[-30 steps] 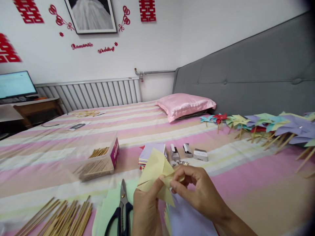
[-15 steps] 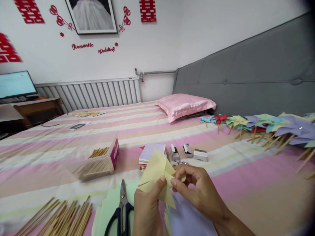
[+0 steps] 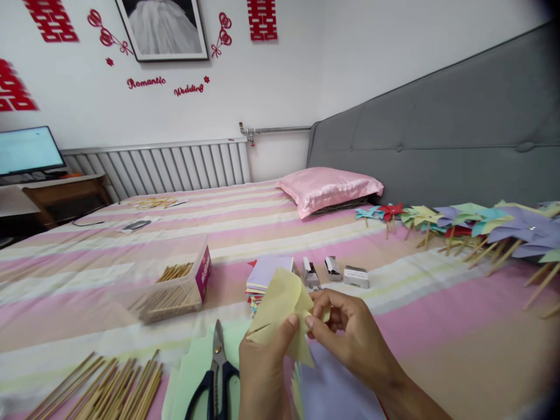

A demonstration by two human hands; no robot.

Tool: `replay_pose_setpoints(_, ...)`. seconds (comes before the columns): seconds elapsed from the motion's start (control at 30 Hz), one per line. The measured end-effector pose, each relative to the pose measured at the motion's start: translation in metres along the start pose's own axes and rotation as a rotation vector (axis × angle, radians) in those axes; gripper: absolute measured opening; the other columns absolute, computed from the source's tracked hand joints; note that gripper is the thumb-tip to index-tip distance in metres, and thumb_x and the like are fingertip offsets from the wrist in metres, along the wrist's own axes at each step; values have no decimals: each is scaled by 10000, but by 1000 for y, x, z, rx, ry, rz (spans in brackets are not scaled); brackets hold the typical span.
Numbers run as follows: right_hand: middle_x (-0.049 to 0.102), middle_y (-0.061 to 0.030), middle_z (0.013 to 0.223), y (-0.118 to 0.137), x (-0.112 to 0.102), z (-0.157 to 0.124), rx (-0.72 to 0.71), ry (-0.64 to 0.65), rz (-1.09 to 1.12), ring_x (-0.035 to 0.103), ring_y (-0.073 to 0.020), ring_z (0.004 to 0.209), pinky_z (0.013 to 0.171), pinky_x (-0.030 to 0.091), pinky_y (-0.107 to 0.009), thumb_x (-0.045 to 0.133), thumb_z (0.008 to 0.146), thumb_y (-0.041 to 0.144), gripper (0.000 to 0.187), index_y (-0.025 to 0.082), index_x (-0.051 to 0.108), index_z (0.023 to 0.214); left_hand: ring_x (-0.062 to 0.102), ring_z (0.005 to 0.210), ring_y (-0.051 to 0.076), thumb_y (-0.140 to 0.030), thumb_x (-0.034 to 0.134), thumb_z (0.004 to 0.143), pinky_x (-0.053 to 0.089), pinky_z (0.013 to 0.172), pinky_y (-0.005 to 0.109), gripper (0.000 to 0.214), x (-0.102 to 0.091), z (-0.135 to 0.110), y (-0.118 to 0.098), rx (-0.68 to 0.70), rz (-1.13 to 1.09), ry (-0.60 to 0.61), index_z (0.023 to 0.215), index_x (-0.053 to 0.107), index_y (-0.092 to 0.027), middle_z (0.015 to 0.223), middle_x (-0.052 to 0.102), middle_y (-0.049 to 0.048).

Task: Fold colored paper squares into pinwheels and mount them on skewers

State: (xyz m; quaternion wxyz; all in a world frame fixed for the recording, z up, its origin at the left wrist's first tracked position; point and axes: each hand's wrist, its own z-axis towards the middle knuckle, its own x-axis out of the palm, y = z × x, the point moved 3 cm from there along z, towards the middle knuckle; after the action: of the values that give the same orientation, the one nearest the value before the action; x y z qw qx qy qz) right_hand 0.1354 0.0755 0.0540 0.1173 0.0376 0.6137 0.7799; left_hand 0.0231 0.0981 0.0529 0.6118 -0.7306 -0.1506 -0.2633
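Note:
A pale yellow sheet of paper (image 3: 277,300), slit and partly folded, is held up in front of me. My left hand (image 3: 271,356) grips it from below, thumb pressed on its face near the middle. On its right side my right hand (image 3: 343,329) pinches a bent-over flap between thumb and fingers. Below lie purple paper sheets (image 3: 336,388), partly hidden by my hands. Dark-handled scissors (image 3: 217,367) rest on light green paper (image 3: 196,356) left of my left hand. Just behind the yellow paper is a stack of small coloured squares (image 3: 271,270).
Thin wooden sticks (image 3: 118,388) lie at the front left, and a clear plastic box (image 3: 175,286) holds more. Small boxes (image 3: 356,276) stand behind my hands. Finished paper pinwheels (image 3: 464,221) line the right, near a pink pillow (image 3: 330,189) and the grey headboard (image 3: 437,128).
The yellow paper has tilted and shifted slightly, its upper flap curling more toward the middle. Both hands keep nearly the same hold.

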Motion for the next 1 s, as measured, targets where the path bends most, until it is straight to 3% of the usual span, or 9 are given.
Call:
replay_pose_setpoints(0.2,613,-64,898,0,-2,1,24,-28,-19,592,-112,575,515,459,-218,619,738,247,185,152,516,618,642,685,173,-117,669,688,482,653,265,355,-1,0,0,31,39,-42,1042,656,-143,714,718,21)
replay_pose_setpoints(0.37,603,-58,866,-1,-4,3,36,-59,-56,564,-92,544,480,422,-197,638,707,231,177,141,526,603,624,679,164,-155,726,633,479,624,254,318,-6,-1,3,49,106,-113,948,694,-123,754,720,41)
replay_pose_setpoints(0.87,626,-57,804,-2,-2,2,43,-34,-36,546,-90,529,455,392,-190,654,695,242,207,143,527,564,612,628,137,-152,757,590,471,573,218,305,-5,2,3,62,93,-135,891,711,-129,692,708,18)
replay_pose_setpoints(1.0,635,-69,847,-2,-3,3,43,-35,-67,541,-98,554,464,379,-200,656,701,263,197,140,559,581,628,665,152,-136,739,614,478,617,226,379,-3,1,1,63,65,-108,988,680,-132,633,700,8)
